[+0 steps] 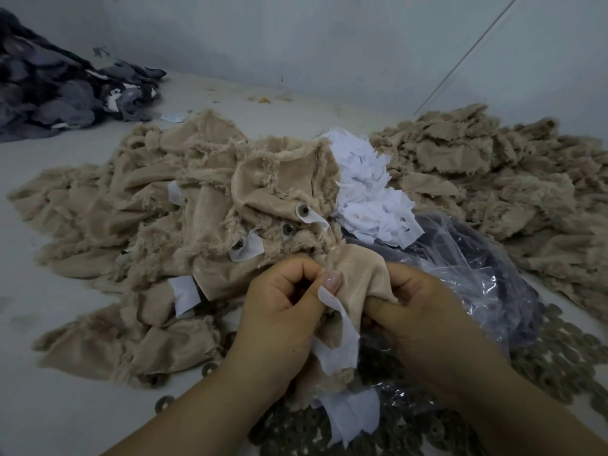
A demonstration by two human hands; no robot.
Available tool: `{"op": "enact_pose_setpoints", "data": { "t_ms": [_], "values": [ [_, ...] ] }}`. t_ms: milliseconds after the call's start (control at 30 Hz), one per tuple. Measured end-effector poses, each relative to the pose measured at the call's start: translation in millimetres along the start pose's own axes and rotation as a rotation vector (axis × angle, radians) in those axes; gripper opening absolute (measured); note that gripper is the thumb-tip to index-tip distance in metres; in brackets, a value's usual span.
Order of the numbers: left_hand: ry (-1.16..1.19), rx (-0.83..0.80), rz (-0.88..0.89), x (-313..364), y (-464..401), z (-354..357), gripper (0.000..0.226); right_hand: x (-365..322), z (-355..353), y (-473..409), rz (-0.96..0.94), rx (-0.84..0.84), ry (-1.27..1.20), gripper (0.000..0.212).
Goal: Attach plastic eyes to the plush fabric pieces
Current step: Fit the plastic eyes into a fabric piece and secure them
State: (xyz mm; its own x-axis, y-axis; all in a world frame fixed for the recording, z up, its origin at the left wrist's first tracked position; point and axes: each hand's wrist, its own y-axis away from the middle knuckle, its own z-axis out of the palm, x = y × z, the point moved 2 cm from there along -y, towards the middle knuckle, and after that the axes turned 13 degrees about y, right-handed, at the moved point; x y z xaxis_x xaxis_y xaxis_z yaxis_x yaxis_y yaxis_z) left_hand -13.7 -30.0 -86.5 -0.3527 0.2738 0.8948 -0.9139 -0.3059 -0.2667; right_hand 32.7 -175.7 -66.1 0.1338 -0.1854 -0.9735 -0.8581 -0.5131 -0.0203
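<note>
Both hands work one beige plush piece [357,274] low in the middle of the view. The left hand [279,311] curls its fingers round the piece's left edge and a white backing strip [342,330] — thumb pressed on top. The right hand [424,311] pinches the fabric's right side. The piece bunches between them, just in front of a heap of finished pieces [184,225] with eye washers [303,210] showing.
</note>
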Motion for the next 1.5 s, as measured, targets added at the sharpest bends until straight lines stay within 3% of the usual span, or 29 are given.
{"op": "enact_pose_setpoints", "data": {
  "t_ms": [200,333,533,600,733,800,833,933,1200,1500],
  "values": [
    [-0.065,-0.021,0.019,-4.6,-1.1,-0.9,0.025,1.8,0.5,-0.4,-0.022,0.145,0.002,0.030],
    [-0.109,-0.042,0.062,-5.8,-0.1,-0.5,0.035,4.1,0.9,-0.2,-0.013,0.196,-0.022,0.023],
    [-0.145,-0.024,0.077,-4.3,0.1,1.1,0.037,7.8,2.6,-0.3,0.004,0.177,-0.061,0.020],
    [-0.156,-0.016,0.079,-3.2,-0.1,0.9,0.036,10.0,2.4,-2.3,0.045,0.145,-0.069,0.009],
    [-0.183,-0.014,0.082,-1.2,0.9,0.8,0.034,9.9,-0.3,-1.5,0.097,0.123,-0.218,0.037],
    [-0.213,-0.012,0.096,-1.2,1.0,1.8,0.031,6.6,1.2,1.4,0.063,0.097,-0.169,0.061],
    [-0.220,-0.010,0.104,-1.2,1.2,2.2,0.028,4.5,2.8,3.0,0.037,0.099,-0.116,0.063],
    [-0.263,-0.014,0.145,-2.1,0.8,3.2,0.022,4.5,3.8,3.2,0.046,0.149,-0.082,0.042],
    [-0.144,-0.021,0.133,-1.7,1.2,2.0,0.012,7.8,3.7,0.0,0.117,0.146,-0.199,0.025],
    [-0.244,-0.027,0.195,-0.7,1.2,2.3,0.020,12.0,1.1,1.1,0.099,0.256,-0.122,0.026]
  ]
}}
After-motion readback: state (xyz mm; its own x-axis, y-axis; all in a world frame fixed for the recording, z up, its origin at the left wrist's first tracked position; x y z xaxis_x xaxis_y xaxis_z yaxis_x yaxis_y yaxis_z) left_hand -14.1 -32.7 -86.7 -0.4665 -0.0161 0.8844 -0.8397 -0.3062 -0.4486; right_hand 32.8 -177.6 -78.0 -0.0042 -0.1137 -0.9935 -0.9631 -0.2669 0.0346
